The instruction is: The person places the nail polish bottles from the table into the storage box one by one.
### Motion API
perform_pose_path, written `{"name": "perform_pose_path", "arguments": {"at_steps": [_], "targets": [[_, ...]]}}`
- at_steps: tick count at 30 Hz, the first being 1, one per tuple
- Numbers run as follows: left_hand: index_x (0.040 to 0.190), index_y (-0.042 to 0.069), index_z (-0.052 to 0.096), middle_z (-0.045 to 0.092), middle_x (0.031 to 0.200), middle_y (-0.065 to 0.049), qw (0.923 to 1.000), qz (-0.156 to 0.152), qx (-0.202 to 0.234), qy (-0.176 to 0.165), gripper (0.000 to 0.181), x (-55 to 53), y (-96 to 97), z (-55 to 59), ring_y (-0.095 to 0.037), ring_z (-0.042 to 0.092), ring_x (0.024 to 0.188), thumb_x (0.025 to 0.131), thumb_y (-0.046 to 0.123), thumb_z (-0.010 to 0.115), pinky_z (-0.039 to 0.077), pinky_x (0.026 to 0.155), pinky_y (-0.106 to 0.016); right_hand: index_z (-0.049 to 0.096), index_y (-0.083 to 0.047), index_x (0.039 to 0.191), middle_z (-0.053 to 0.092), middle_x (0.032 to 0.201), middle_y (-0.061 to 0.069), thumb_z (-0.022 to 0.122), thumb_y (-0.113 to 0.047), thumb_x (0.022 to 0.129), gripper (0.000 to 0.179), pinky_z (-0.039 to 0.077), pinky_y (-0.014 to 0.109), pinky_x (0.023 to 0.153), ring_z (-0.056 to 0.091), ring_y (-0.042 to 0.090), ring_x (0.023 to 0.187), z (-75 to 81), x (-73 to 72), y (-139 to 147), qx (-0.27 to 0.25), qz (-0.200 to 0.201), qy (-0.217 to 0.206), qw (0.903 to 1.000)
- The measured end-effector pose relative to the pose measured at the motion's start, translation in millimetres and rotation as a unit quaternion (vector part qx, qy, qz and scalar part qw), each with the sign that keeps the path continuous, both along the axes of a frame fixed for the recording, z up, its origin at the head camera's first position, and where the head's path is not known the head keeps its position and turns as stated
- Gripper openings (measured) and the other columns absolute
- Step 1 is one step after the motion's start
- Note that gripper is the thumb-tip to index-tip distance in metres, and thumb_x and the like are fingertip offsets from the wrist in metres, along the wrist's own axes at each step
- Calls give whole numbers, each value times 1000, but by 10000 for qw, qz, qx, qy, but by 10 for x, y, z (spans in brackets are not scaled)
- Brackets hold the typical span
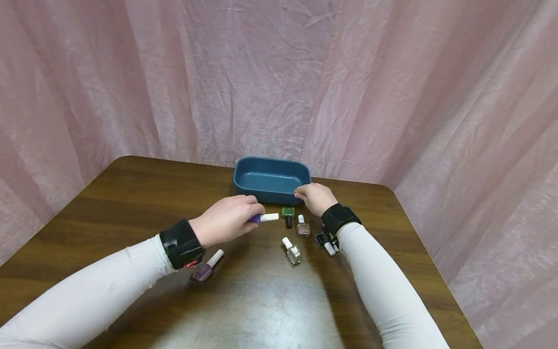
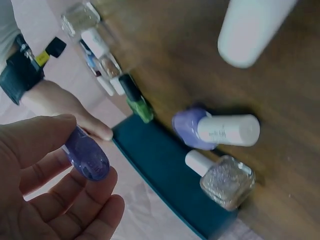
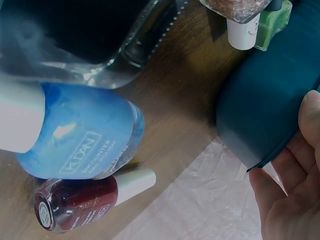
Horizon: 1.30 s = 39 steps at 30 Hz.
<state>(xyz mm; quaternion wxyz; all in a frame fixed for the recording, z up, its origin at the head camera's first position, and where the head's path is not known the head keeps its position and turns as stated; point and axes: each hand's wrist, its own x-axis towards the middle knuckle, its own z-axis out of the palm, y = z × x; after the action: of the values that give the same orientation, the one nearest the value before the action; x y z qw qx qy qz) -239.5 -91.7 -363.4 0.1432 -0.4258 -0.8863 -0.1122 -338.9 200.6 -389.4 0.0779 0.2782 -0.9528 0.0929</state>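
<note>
A purple nail polish bottle (image 2: 87, 155) with a white cap is pinched between the thumb and fingers of my left hand (image 1: 231, 218), raised over the table left of centre. My right hand (image 1: 317, 198) is at the right front corner of a blue rectangular bin (image 1: 272, 198). In the right wrist view its thumb (image 3: 311, 112) lies against the bin's wall and the fingers curl at the rim. Just in front of the bin lie a green nail polish bottle (image 1: 287, 212) with a black cap and a brown glitter bottle (image 1: 303, 230).
A silver glitter bottle (image 1: 294, 255) lies near mid-table, a mauve glitter one (image 1: 202, 273) under my left wrist. Beside my right wrist cluster a dark bottle (image 3: 75, 45), a blue one (image 3: 90, 135) and a dark red one (image 3: 77, 202). A lavender bottle (image 2: 187, 127) shows near my left hand. Pink curtains (image 1: 279, 87) hang behind.
</note>
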Motion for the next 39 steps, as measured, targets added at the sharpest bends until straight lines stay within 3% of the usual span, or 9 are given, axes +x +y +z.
{"name": "perform_pose_path", "arguments": {"at_steps": [14, 27, 39], "targets": [[115, 7, 78, 68, 98, -3, 9990, 428, 68, 104, 23, -422, 12, 105, -18, 63, 85, 95, 13, 89, 58, 76, -36, 83, -6, 116, 82, 105, 10, 67, -18, 111, 20, 60, 49, 92, 77, 32, 100, 19, 35, -10, 22, 37, -64, 10000], [123, 5, 78, 70, 104, -7, 9935, 1032, 307, -373, 24, -760, 45, 187, -22, 63, 87, 101, 15, 83, 57, 79, -39, 82, -5, 118, 82, 107, 11, 66, -18, 112, 21, 60, 49, 94, 77, 32, 101, 48, 27, -3, 23, 15, -162, 9999], [123, 4, 77, 70, 104, -10, 9898, 1297, 256, -526, 22, -1030, 74, 141, -26, 63, 87, 104, 15, 79, 56, 80, -42, 82, -5, 118, 82, 109, 10, 67, -16, 111, 20, 59, 49, 96, 77, 32, 104, 3, 40, -17, 29, -75, -116, 9999]]}}
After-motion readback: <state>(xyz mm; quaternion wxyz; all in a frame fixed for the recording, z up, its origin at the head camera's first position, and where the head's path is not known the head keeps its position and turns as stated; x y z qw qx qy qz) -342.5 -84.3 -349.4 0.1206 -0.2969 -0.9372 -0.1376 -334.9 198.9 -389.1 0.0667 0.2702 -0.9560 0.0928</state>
